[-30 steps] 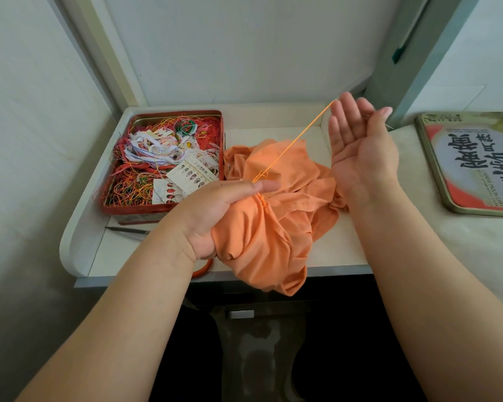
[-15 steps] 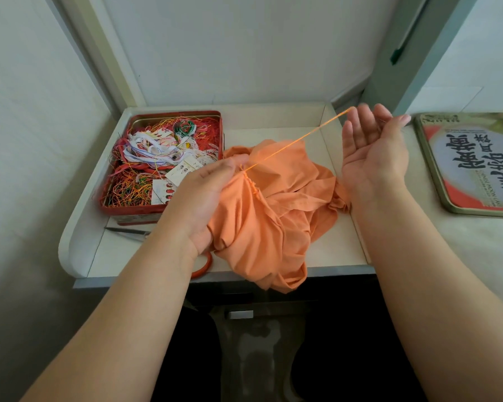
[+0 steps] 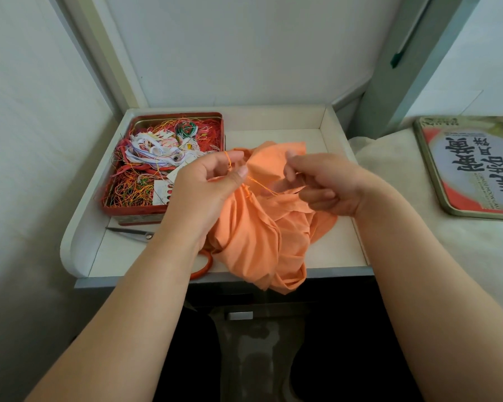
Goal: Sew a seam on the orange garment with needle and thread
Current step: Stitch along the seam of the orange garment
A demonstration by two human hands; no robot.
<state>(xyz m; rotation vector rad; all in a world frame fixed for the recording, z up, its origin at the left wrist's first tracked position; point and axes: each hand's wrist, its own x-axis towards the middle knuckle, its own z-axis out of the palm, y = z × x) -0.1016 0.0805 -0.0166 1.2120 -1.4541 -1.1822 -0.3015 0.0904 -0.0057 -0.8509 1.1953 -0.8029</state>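
On a white rimmed tray table [image 3: 336, 245] lies the bunched orange garment [image 3: 262, 236]. The left hand [image 3: 204, 192] grips its fabric, orange thread [image 3: 259, 184] over the forefinger; the right hand [image 3: 323, 184] pinches the thread's other end.

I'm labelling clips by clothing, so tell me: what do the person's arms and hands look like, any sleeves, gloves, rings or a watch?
Both forearms are bare as far as the frame shows; no sleeve is in view. The left hand and right hand wear no gloves. No ring, watch or bracelet shows on the visible fingers or wrists. The nails look short and unpainted.
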